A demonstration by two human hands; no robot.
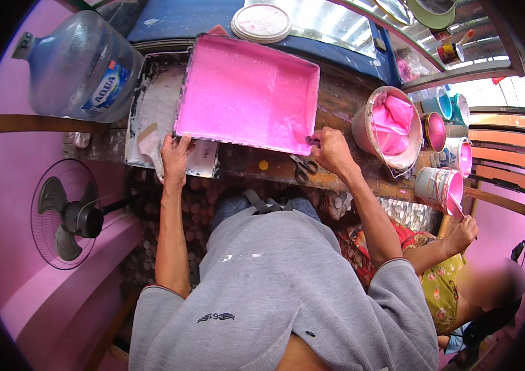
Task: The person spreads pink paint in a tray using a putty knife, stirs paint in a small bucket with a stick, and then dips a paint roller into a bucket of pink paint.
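Note:
A rectangular tray coated in pink paint rests tilted on a worn wooden bench. My left hand grips the tray's near left corner. My right hand holds the tray's near right corner, fingers closed around the rim. A pair of scissors lies on the bench just under my right hand. A dirty white tray sits beneath and left of the pink one.
A large clear water jug lies at the left. A bucket lined with pink plastic and several small pink paint cans stand at the right. Another person's hand reaches toward a can. A floor fan stands lower left. A white lid lies behind.

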